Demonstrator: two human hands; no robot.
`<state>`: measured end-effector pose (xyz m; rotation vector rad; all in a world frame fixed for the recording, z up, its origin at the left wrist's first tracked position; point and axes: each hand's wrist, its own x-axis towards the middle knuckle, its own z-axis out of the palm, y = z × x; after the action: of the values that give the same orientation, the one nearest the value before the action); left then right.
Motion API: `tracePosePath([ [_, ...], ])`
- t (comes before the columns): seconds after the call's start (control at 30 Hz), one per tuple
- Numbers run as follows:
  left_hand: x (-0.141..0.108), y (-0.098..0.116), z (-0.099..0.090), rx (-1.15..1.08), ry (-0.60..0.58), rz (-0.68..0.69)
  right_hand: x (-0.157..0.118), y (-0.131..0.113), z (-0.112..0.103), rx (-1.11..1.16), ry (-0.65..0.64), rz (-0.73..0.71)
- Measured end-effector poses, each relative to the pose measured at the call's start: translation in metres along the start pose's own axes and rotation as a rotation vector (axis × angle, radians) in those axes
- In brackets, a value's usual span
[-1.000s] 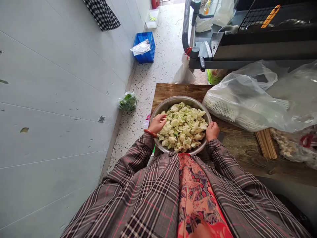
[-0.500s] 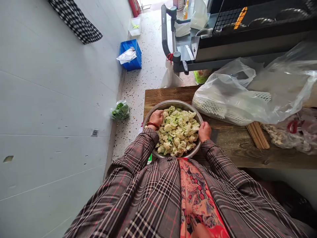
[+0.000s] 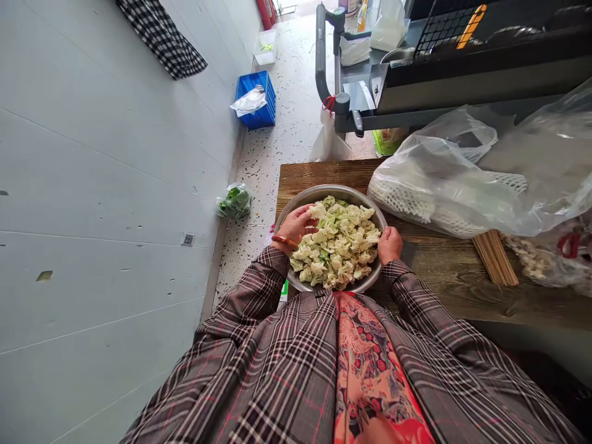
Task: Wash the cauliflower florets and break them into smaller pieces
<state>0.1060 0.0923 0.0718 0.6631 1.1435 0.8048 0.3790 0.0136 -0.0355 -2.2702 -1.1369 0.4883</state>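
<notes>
Head view: steel basin [image 3: 340, 190], heaped with cauliflower [image 3: 342, 243], sits at left end of wooden table [image 3: 444, 271]. Right hand [image 3: 390, 243] grasps right rim. Left hand [image 3: 295, 226] half-curled at florets inside left rim; grip cannot be told. Plastic bag [image 3: 444, 185] just beside far-right rim; wood shows beyond far rim.

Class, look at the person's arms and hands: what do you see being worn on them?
Both arms wear long plaid sleeves, greyish brown with dark bands and pale and red lines. The left hand and right hand are ungloved. A rounded, reddish-brown bracelet circles the left wrist.
</notes>
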Motion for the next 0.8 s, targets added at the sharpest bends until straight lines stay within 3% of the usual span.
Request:
tracePosePath([
  [0.23,-0.045,-0.002,0.006,-0.093,0.045,-0.045,-0.011,0.000,-0.004,0.023,-0.001,0.033],
  [0.37,-0.076,-0.001,0.002,-0.145,-0.002,0.005,-0.021,0.008,-0.014,0.087,-0.012,0.032],
  [0.5,-0.105,-0.001,-0.002,-0.111,-0.079,0.121,-0.037,0.049,-0.031,0.197,0.059,0.043],
  [0.67,-0.131,-0.001,0.000,-0.003,-0.076,0.295,-0.082,0.109,-0.052,0.066,0.075,0.142],
  [0.8,-0.143,0.001,0.005,0.024,-0.073,0.324,-0.117,0.120,-0.061,0.069,0.010,0.037],
])
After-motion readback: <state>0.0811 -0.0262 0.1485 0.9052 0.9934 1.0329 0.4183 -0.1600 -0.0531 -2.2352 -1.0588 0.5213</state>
